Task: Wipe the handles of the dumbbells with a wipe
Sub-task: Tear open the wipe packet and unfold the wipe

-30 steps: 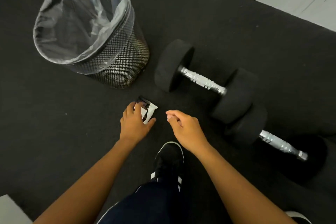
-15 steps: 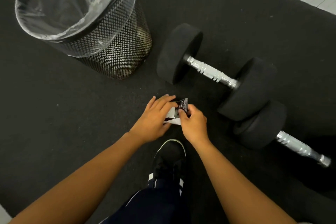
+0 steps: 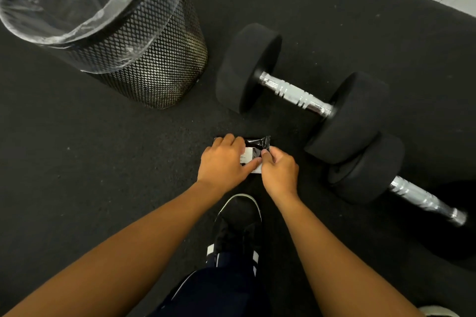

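The wipe packet [image 3: 253,152] is lying between my two hands, low over the black floor mat [image 3: 103,162], its long axis running from left fingers to right fingers. My left hand [image 3: 223,162] is holding its left part, fingers curled over it, thumb underneath. My right hand [image 3: 279,168] is pinching the crimped right end between thumb and forefinger. The nearer dumbbell handle [image 3: 296,94] is lying beyond my right fingers, slanting away to the right; the second handle [image 3: 425,198] is well apart, further right. The mesh bin [image 3: 144,64] is standing beyond my left fingers.
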The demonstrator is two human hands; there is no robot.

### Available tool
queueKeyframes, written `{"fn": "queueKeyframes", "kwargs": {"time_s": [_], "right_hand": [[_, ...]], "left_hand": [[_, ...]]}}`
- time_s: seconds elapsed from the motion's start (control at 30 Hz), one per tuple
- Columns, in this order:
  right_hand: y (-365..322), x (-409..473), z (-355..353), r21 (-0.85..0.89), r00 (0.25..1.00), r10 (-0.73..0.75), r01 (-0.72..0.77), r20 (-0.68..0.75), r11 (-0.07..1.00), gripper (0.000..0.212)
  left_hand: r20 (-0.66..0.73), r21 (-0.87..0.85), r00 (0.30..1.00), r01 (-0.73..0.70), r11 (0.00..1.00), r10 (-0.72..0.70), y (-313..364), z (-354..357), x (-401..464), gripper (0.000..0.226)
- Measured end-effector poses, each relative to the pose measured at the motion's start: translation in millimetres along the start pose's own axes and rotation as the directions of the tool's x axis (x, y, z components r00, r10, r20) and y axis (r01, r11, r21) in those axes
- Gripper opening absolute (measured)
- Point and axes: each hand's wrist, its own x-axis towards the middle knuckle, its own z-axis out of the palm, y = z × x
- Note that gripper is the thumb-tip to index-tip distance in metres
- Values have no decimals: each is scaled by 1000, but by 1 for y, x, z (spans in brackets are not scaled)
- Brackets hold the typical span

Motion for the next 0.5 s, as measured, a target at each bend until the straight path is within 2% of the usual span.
{"fn": "queueKeyframes", "kwargs": {"time_s": [0.1, 0.2, 0.27, 0.37, 0.5], "right_hand": [[1, -2, -2, 28, 1000, -12, 12, -6, 1000, 20], [0, -8, 0, 35, 998, -55, 56, -37, 998, 9], [2, -12, 3, 37, 994, -89, 91, -63, 995, 11], [6, -18, 8, 40, 986, -131, 136, -98, 990, 30], [11, -30, 15, -70, 957, -252, 244, -147, 967, 53]], "left_hand": [[-11, 66, 1000, -5, 998, 6, 5, -3, 2, 51], [-33, 79, 999, -10, 997, 13, 10, -6, 2, 44], [-49, 98, 997, -47, 994, 52, 13, -5, 0, 37], [-60, 65, 995, -79, 995, 83, 15, -5, -2, 28], [-49, -149, 999, 8, 989, -16, 13, -3, -5, 19]]}}
